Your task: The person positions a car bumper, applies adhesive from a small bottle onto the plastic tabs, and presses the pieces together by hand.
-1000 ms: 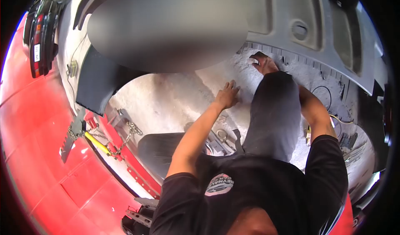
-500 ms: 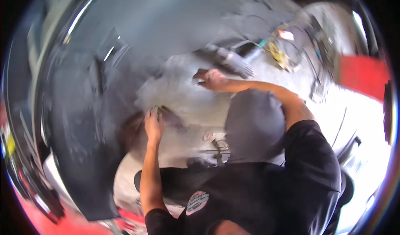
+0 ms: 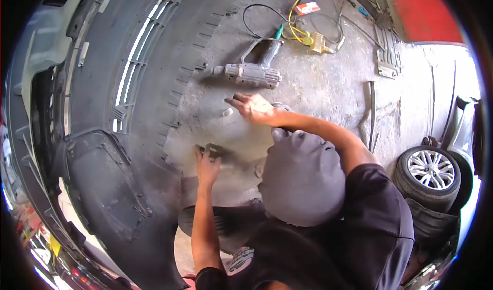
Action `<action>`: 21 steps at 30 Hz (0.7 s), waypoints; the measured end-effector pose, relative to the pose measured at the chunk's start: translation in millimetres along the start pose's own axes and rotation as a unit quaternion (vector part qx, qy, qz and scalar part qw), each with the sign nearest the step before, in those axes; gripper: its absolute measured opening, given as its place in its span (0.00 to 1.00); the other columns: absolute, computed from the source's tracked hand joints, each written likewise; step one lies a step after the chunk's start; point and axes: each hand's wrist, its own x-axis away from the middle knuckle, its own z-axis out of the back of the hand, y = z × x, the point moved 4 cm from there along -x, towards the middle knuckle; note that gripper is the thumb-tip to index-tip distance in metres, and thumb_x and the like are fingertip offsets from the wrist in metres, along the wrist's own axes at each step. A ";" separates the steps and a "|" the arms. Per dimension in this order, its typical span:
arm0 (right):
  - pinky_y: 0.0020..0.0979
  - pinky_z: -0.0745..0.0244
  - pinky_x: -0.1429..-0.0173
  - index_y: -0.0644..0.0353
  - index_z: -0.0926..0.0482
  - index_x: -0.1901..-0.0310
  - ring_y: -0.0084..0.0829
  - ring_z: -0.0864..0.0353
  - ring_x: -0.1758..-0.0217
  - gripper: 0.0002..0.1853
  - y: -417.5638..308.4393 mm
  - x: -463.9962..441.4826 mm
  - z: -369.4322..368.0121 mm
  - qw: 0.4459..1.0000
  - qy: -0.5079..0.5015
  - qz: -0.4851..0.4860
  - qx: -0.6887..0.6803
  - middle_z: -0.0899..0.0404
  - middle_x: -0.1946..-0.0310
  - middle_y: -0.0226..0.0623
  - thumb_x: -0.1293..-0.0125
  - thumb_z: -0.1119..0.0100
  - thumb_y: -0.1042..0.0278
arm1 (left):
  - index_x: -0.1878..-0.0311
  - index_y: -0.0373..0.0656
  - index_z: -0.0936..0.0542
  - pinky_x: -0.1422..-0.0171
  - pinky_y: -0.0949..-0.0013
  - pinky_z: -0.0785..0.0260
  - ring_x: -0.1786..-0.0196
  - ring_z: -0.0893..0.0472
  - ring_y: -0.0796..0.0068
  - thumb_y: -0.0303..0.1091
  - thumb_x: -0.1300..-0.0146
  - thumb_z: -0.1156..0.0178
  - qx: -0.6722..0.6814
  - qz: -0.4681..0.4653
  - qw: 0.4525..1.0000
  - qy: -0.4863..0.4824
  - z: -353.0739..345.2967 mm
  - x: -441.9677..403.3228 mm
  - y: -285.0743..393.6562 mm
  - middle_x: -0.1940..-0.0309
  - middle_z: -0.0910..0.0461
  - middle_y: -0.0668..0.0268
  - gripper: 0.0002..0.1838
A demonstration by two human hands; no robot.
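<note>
A large dark plastic bumper cover [image 3: 154,74] lies inner side up, its slotted edge towards my hands. My left hand [image 3: 207,167] is over the concrete floor beside that edge, fingers apart and holding nothing that I can see. My right hand [image 3: 252,108] reaches in from the right with its fingers stretched leftward. Close to its fingertips, a small pale round piece [image 3: 227,112] sits on the floor. Just beyond lies a dusty heat gun [image 3: 251,74] on its side, nozzle towards the bumper cover. Its underside and fine markings cannot be made out.
A yellow cord [image 3: 294,12] and a tan plug block [image 3: 318,43] lie beyond the heat gun. A metal bar [image 3: 372,110] is on the floor at right, near a wheel [image 3: 431,170]. A red panel [image 3: 426,15] stands far right. A rounded grey cloth shape [image 3: 303,179] blocks the floor beneath.
The view has shifted and become sharper; bumper cover, heat gun and wheel now show clearly. The left hand's fingers are more spread. The right hand remains stretched out near the heat gun.
</note>
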 end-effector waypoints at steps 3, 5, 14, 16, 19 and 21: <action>0.58 0.37 0.26 0.60 0.36 0.25 0.55 0.31 0.29 0.42 9.2 -3.7 65.3 0.961 0.218 -0.018 0.168 0.24 0.38 0.55 0.39 0.34 0.55 | 0.26 0.41 0.30 0.17 0.54 0.49 0.17 0.51 0.39 0.39 0.39 0.30 0.018 0.010 1.000 -0.002 1.8 1.0 12.9 0.19 0.52 0.37 0.38; 0.59 0.42 0.23 0.58 0.43 0.21 0.52 0.31 0.28 0.50 39.5 -12.5 74.2 0.921 0.153 -0.064 0.351 0.25 0.37 0.56 0.39 0.33 0.44 | 0.26 0.41 0.29 0.17 0.54 0.49 0.17 0.51 0.40 0.38 0.39 0.30 0.020 0.003 1.000 0.013 -0.2 3.3 13.4 0.19 0.51 0.37 0.37; 0.47 0.21 0.38 0.62 0.39 0.23 0.53 0.15 0.47 0.51 71.6 16.9 203.3 0.972 0.105 -0.212 0.003 0.19 0.43 0.57 0.44 0.28 0.44 | 0.26 0.43 0.29 0.16 0.54 0.50 0.17 0.50 0.41 0.36 0.38 0.31 0.045 0.002 0.998 0.032 -2.3 4.3 6.8 0.19 0.50 0.38 0.36; 0.45 0.20 0.40 0.59 0.35 0.25 0.53 0.15 0.45 0.50 99.7 43.7 239.2 0.955 0.215 -0.202 -0.009 0.19 0.41 0.58 0.47 0.26 0.47 | 0.26 0.44 0.28 0.16 0.55 0.50 0.17 0.49 0.41 0.36 0.38 0.31 0.051 0.009 0.998 0.037 -2.3 6.4 5.8 0.19 0.49 0.39 0.36; 0.45 0.23 0.36 0.56 0.34 0.25 0.54 0.18 0.41 0.50 140.5 88.8 259.9 0.941 0.261 -0.200 0.079 0.20 0.41 0.58 0.49 0.24 0.48 | 0.27 0.42 0.28 0.17 0.56 0.49 0.17 0.49 0.41 0.37 0.38 0.30 0.050 0.011 0.998 0.035 -6.8 0.5 8.2 0.19 0.48 0.40 0.36; 0.46 0.26 0.34 0.56 0.34 0.25 0.56 0.19 0.40 0.49 171.7 105.1 241.8 0.935 0.241 -0.230 0.119 0.19 0.42 0.58 0.48 0.25 0.49 | 0.28 0.39 0.27 0.18 0.57 0.47 0.17 0.47 0.44 0.38 0.37 0.31 0.035 0.011 0.998 0.054 2.5 2.1 2.3 0.21 0.45 0.40 0.35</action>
